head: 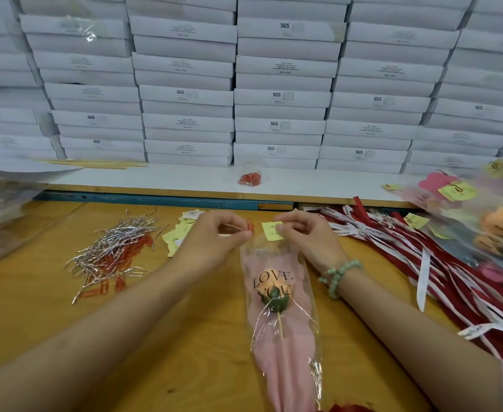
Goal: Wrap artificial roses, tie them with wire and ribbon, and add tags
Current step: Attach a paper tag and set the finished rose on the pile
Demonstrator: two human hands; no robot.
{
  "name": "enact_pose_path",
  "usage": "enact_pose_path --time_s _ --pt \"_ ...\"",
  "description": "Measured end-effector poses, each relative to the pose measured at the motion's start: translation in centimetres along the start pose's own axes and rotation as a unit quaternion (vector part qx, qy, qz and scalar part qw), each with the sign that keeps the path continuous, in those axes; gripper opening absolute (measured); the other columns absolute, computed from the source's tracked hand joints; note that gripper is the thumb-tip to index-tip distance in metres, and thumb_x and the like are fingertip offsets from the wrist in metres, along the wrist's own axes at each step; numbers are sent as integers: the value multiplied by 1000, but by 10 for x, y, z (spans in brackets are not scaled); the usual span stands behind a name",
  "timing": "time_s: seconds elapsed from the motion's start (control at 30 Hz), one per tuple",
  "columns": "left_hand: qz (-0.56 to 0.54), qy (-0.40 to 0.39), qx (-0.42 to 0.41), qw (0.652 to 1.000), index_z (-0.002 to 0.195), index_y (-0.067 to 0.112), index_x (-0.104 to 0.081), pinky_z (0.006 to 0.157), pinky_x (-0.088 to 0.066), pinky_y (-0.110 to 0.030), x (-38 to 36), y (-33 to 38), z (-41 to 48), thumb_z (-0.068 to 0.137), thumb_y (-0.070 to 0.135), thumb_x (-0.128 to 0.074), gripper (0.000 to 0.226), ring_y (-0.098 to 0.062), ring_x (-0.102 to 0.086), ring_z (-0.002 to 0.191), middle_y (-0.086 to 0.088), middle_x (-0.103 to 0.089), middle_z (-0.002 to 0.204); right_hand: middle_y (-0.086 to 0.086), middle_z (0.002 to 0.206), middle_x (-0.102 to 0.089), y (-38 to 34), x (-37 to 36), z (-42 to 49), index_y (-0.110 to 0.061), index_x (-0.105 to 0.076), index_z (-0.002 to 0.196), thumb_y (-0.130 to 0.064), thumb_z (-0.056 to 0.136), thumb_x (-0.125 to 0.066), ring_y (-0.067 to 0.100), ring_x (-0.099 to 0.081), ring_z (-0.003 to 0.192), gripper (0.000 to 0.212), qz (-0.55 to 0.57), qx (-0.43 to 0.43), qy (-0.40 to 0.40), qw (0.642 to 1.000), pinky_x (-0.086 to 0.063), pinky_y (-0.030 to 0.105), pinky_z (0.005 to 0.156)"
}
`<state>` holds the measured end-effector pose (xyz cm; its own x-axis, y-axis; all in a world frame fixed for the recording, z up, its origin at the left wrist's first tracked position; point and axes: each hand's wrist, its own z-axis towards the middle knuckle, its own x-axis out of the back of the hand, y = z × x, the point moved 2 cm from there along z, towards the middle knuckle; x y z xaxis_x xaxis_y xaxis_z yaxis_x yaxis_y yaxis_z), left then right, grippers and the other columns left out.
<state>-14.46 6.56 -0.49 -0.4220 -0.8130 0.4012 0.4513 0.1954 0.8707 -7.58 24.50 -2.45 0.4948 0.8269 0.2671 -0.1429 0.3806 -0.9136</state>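
A wrapped artificial rose [275,288] lies on the wooden table [202,352] in a pink and clear sleeve printed "LOVE YOU", its top pointing away from me. My left hand [211,233] pinches a red paper clip [250,228] just above the sleeve's top edge. My right hand [302,233] pinches a yellow tag [271,231] at that same edge. A silver wire tie [315,379] shows at the sleeve's lower part.
Silver wire ties [116,248] and red clips [125,257] lie in a heap at the left. Yellow tags [179,233] sit beside them. Red and white ribbons [422,263] spread at the right. Finished wrapped roses [487,224] lie at far right. White boxes [274,93] are stacked behind.
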Motion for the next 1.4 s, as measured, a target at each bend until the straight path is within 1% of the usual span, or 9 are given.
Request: enact_pose_path --time_s 0.13,0.33,0.57,0.7,0.87,0.97,1.1,1.27,1.4 --pt "-119 -46 74 989 93 10 -72 78 -52 -25 -26 -6 15 90 15 -67 8 -17 -63 93 -7 -71 98 6 80 -63 -4 -2 -5 -6 -66 96 -12 84 -71 14 -60 73 14 -1 11 -11 1000 -50 18 65" --pt "-173 -98 37 979 86 14 -68 90 -50 -34 -27 -23 19 90 9 -65 8 -23 -66 96 -9 -73 101 11 77 -65 -5 -4 -7 -7 -64 90 -11 85 -70 14 -61 59 9 18 8 -42 999 -51 21 56" --pt "-152 -114 14 982 91 12 -69 68 -50 -14 -30 -25 20 89 9 -67 4 -6 -64 79 0 -70 84 0 64 -62 -1 -5 -3 -6 -64 86 -13 85 -71 2 -56 47 10 2 9 -38 999 -46 13 50" --pt "-149 -107 22 983 92 7 -70 67 -51 -14 -30 -25 19 88 7 -68 4 -7 -65 76 -1 -71 83 -3 63 -61 0 -5 -2 -4 -65 91 -17 90 -64 0 -57 50 13 -11 11 -37 999 -46 12 52" --pt "-115 -110 8 987 91 11 -73 71 -51 -15 -31 -24 19 86 11 -71 5 -6 -69 80 1 -75 84 -4 81 -67 -6 -6 -4 -13 -69 93 -23 91 -63 0 -59 61 12 -3 40 -36 999 -48 14 53" --pt "-110 -114 5 987 94 8 -74 75 -53 -16 -31 -24 18 85 12 -73 10 -11 -71 84 -2 -76 89 -11 76 -67 -7 -6 -4 -15 -70 85 -16 85 -69 -3 -61 72 1 -14 60 -52 997 -49 14 67" --pt "-111 -110 2 988 87 15 -75 70 -51 -14 -31 -23 18 83 13 -74 4 -9 -70 80 0 -76 85 -6 80 -70 -5 -3 -2 -11 -69 87 -14 88 -66 -1 -62 74 5 7 49 -30 998 -49 14 71" --pt "-128 -107 8 986 91 14 -70 65 -50 -12 -31 -23 18 83 7 -74 11 -4 -69 74 3 -73 80 -9 74 -71 -3 2 2 -10 -66 86 -13 93 -58 -4 -55 55 11 54 19 27 998 -42 8 52" --pt "-128 -111 2 986 101 12 -70 63 -48 -10 -32 -21 17 86 7 -72 16 -1 -68 74 2 -69 84 -3 85 -75 -1 2 3 -10 -61 88 -15 96 -54 -1 -61 63 12 58 2 49 997 -45 13 53"
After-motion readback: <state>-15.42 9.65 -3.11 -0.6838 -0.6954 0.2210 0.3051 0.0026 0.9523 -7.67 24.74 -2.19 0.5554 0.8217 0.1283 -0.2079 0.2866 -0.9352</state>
